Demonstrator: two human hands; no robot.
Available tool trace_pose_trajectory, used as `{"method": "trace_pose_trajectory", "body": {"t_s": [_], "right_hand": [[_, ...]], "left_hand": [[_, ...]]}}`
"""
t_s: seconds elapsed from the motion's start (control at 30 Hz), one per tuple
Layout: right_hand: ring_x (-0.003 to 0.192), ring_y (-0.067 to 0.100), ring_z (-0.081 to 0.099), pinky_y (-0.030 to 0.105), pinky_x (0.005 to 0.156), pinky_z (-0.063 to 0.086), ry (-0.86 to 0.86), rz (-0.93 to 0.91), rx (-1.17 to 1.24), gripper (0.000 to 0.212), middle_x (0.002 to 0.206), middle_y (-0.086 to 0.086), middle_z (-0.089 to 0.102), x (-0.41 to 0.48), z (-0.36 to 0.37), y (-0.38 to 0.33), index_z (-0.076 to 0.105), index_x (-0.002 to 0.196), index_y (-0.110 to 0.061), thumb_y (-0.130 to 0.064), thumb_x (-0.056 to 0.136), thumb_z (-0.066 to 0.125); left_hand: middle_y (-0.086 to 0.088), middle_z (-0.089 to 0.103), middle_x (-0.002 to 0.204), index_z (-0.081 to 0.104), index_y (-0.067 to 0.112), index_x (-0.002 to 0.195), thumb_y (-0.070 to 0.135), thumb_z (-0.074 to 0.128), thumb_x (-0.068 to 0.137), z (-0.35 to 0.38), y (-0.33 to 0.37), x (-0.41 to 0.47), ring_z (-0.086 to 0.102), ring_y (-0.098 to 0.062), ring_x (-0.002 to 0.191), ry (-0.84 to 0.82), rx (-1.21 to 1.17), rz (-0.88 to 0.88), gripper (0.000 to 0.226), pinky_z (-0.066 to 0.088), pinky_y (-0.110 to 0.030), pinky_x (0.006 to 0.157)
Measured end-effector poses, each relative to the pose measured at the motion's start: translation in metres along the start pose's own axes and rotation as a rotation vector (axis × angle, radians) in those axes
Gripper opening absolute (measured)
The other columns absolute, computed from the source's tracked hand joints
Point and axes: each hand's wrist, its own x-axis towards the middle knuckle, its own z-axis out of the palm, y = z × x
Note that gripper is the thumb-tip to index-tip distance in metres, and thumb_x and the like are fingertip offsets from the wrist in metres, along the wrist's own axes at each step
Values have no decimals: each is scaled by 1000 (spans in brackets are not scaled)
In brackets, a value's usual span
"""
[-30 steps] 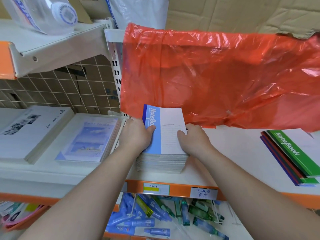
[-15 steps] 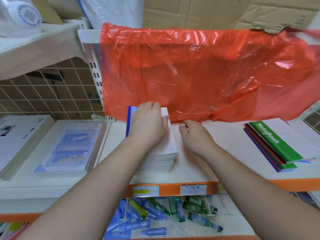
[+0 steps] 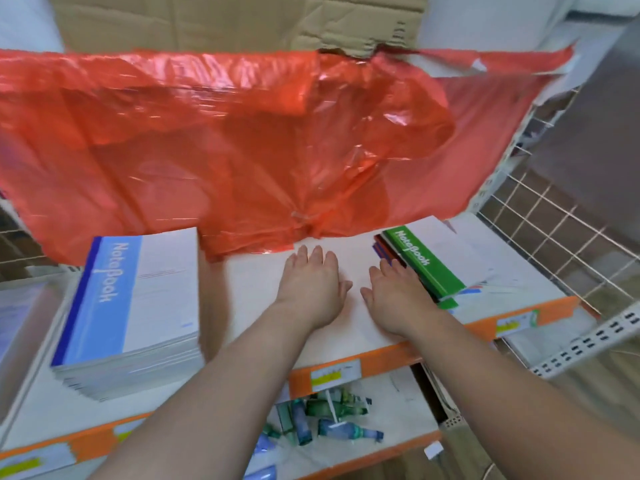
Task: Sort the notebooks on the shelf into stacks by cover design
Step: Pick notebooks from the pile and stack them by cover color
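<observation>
Left of the left hand [image 3: 313, 285] 1 tall stack of blue notebooks [image 3: 131, 306] seems finished. Beside the right hand [image 3: 398, 296] a low pile [image 3: 381, 241] under a green notebook [image 3: 424, 263] shows red and blue edges, not yet sorted, I judge. Both hands lie flat and released on the shelf [image 3: 252, 292]. The blue stack's long axis runs away from the person; the green one lies diagonal

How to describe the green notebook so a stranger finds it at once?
Find the white shelf under the red plastic sheet. At its right end, by the right hand, lies a low pile. The green notebook tops it; the tall left stack is blue.
</observation>
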Motion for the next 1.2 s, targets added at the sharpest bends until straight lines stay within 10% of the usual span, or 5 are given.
{"method": "trace_pose_trajectory", "body": {"t_s": [0.9,1.03,1.2], "right_hand": [[146,37,12,48,118,19,-72,211,29,59,158,20,17,22,21,99,25,148,-6,-42,102,34],[120,28,46,38,90,46,51,147,-13,39,129,14,53,21,21,96,48,127,-7,-35,99,49],[99,25,60,33,70,45,57,102,-57,28,114,9,60,11,16,82,51,122,-8,-8,94,51]], "left_hand": [[-15,14,163,20,11,154,49,31,102,34,56,51,11,-38,150,-136,-68,6,66,12,-45,122],[-15,15,163,19,10,154,49,32,102,42,51,51,12,-37,150,-150,-77,8,66,13,-44,122],[-14,20,162,23,11,153,50,33,102,52,49,53,15,-37,149,-131,-98,24,65,15,-45,122]]}}
